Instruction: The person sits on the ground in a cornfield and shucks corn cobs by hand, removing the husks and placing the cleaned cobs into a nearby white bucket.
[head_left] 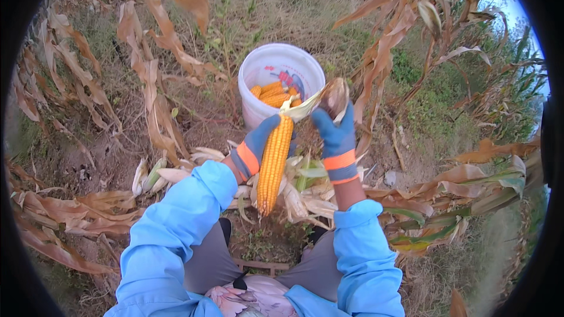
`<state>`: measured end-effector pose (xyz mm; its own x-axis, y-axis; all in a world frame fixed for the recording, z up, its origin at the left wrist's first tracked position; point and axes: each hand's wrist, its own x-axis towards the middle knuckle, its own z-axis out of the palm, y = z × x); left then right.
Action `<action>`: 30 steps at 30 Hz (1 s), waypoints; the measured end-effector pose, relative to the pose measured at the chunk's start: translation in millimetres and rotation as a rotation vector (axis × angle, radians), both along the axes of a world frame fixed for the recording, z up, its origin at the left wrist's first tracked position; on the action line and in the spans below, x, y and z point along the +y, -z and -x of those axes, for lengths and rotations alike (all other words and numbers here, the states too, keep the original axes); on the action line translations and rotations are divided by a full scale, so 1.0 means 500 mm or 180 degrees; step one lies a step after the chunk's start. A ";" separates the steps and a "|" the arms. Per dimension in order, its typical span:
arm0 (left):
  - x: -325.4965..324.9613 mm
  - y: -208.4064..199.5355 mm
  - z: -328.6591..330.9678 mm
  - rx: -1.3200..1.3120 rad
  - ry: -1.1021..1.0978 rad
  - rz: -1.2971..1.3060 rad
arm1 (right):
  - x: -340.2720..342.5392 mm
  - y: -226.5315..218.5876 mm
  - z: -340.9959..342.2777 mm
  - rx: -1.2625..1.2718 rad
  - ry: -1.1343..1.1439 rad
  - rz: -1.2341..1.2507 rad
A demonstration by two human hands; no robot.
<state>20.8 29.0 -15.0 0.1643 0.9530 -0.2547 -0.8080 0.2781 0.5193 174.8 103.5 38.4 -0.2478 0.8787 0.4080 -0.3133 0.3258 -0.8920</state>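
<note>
A bare yellow ear of corn (275,167) slants down in front of me, its tip toward my lap. My left hand (256,142), in a blue glove with an orange and grey cuff, grips it near its stalk end. My right hand (338,135), gloved alike, is closed on the dry husk (335,98). That husk is peeled back and still joins the ear at its base by a pale strip. Just beyond my hands stands a white bucket (248,101) with several husked ears of corn (275,94) inside.
Loose husks (296,202) lie heaped on the ground between the bucket and my knees, with more husks (150,176) to the left. Dry corn stalks and leaves (154,76) stand on the left, others (388,41) on the right. Weedy grass (282,12) grows behind the bucket.
</note>
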 end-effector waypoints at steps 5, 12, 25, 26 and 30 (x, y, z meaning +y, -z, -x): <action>-0.011 -0.026 -0.006 0.0039 -0.0027 -0.0152 | -0.023 0.024 0.039 0.0030 -0.0434 0.0300; -0.037 -0.047 -0.022 -0.0209 0.0286 -0.0285 | -0.049 0.018 0.027 0.0224 -0.0750 0.0872; -0.060 -0.044 -0.047 -0.0219 0.0472 -0.0276 | -0.047 -0.035 0.023 0.1964 -0.1558 0.1523; -0.059 -0.041 -0.047 -0.0270 0.0462 -0.0285 | -0.042 -0.033 0.020 0.2164 -0.1766 0.1552; -0.059 -0.050 -0.054 -0.0567 0.0658 -0.0354 | -0.033 -0.028 0.006 0.2303 -0.2136 0.1866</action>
